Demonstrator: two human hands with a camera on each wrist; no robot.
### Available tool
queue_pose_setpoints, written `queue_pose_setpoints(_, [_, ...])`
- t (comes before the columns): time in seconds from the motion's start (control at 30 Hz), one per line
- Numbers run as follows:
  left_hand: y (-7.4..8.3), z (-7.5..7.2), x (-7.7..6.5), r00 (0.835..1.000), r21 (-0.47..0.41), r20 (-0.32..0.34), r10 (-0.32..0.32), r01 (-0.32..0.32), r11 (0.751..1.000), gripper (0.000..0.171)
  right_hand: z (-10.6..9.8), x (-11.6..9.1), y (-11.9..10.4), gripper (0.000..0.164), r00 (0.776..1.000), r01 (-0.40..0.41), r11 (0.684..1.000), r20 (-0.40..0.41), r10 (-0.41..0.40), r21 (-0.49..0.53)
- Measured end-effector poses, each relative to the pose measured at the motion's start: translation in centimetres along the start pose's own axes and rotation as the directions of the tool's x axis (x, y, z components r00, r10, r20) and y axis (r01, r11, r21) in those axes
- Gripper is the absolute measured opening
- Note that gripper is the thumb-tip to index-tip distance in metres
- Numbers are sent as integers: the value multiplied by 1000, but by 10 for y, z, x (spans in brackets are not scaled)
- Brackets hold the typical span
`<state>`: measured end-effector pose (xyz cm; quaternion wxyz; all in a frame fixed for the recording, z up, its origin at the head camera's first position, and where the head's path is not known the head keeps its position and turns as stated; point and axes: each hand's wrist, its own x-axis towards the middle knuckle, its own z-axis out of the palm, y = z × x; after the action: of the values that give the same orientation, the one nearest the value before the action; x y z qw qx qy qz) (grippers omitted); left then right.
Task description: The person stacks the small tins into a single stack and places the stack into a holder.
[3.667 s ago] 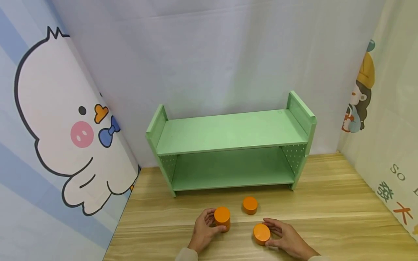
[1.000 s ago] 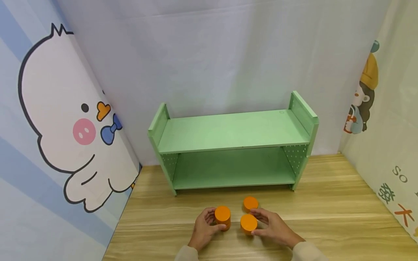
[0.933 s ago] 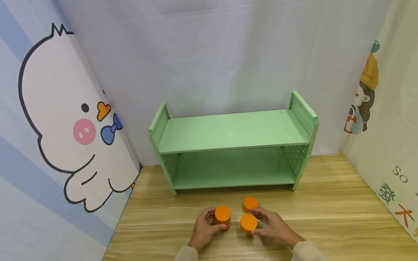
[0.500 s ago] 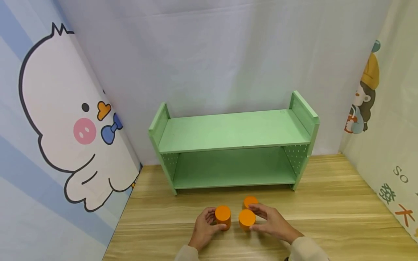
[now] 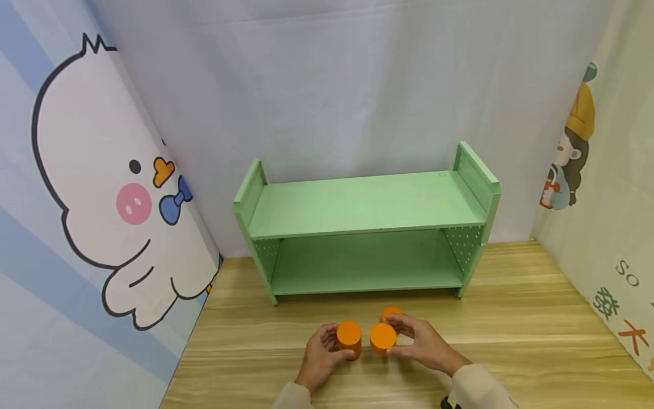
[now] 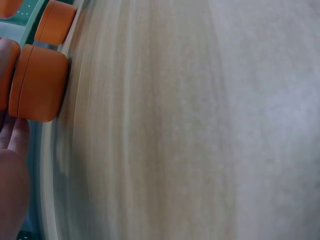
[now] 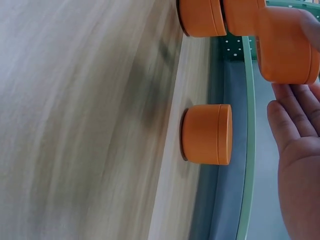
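Two round orange lidded tins stand stacked, the lower tin (image 6: 42,82) on the table and the upper tin (image 5: 349,331) on top. My left hand (image 5: 319,357) curls round the stack from the left, thumb in front. With thumb and fingers, my right hand (image 5: 423,343) grips another orange tin (image 5: 382,336) by its right side. In the right wrist view this held tin (image 7: 285,45) is raised off the table, about level with the upper tin (image 7: 243,15). Behind it a further orange tin (image 7: 205,134) stands on the table, partly covered by my right fingers in the head view.
A green two-tier shelf (image 5: 368,204) stands on the wooden table (image 5: 521,318) behind the tins, its front edge close to the rear tin. Printed cloth hangs at both sides, and a pale curtain (image 5: 357,85) at the back. A dark wristband (image 5: 449,403) shows under my right sleeve.
My right hand has brought its tin leftward and away from me, and lifted it, so it now stands nearer the stack. My left hand stays in place round the stack.
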<state>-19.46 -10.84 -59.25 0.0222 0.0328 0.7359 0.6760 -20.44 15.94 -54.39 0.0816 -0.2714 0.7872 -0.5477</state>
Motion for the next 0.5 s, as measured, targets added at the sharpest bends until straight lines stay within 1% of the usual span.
queue_pose_setpoints(0.17, [0,0,0,1000,-3,-4,1,-1,1000,60,1,3,-3,65,1000,5,1000,-1,-5,-5])
queue_pose_setpoints(0.37, [1,0,0,1000,-8,-4,-2,2,1000,60,4,7,-1,64,999,31,1000,-13,-31,-3])
queue_pose_setpoints(0.5, [1,0,-1,1000,-9,-3,-1,1,1000,60,4,8,0,63,999,30,999,-10,-30,-12])
